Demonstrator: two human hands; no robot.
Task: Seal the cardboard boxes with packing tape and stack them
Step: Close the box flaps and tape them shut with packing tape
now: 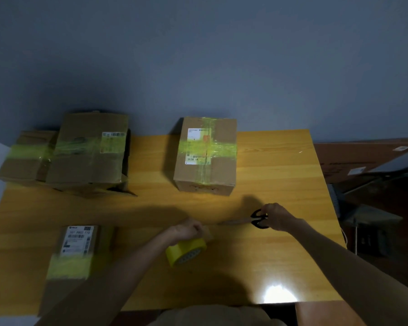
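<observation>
Step in hand: we judge this is cutting tape, with the roll in one grip and the cutter in the other.
Left grip (186, 231): fingers curled over the top of the yellow tape roll (186, 252), which sits on the surface (280, 180) right under the grip. We cannot tell whether a loose end is pulled out.
Right grip (279, 216): fingers hooked through the black handles of the scissors (259, 220). The blades point across at the left grip, tips just short of it. Blades look together, but blur leaves doubt.
Next move: we reckon it needs a free strip held taut off the roll, blades opened and set across it.
Boxes: cross-taped box (205, 161) stands beyond both grips. The labelled box (73, 255) is out past the left grip, on the side away from the right grip. The large box (87, 161) and small box (24, 158) touch, far beyond the left grip. All show yellow tape.
Stacking: not done for the two lone boxes, in our view.
Writing: cross-taped box label reads roughly "M1 B23C", upside down to us. Labelled box shows roughly "PB02 T/D" plus barcodes. The rest is too blurred, and we see no brand.
</observation>
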